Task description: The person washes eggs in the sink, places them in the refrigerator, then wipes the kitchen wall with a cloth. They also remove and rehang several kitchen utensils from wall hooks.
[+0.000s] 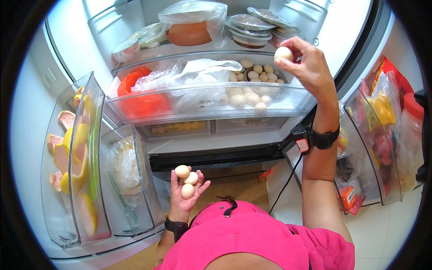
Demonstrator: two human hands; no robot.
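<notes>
Three pale eggs (187, 191) rest on the upturned palm of my left hand (184, 202), low in front of the refrigerator. Its fingers curl loosely around them. Up at the right, my right hand (305, 62) pinches a single egg (283, 54) between thumb and fingers, above the right end of a clear pulled-out drawer (175, 116). Many loose eggs (251, 99) fill the drawer's right side, and smaller ones lie in a round dark-rimmed bowl (265, 75). White plastic bags (206, 72) and a red bag (141, 98) take up the left side.
On the shelf above stand a plastic-covered brown bowl (189, 33) and stacked lidded containers (251, 32). The open left door's bins hold pomelo peels (79, 158) and a bagged item (126, 168). Packets and a red-lidded jar (410, 131) fill the right door. A cable (287, 184) hangs from my right wrist.
</notes>
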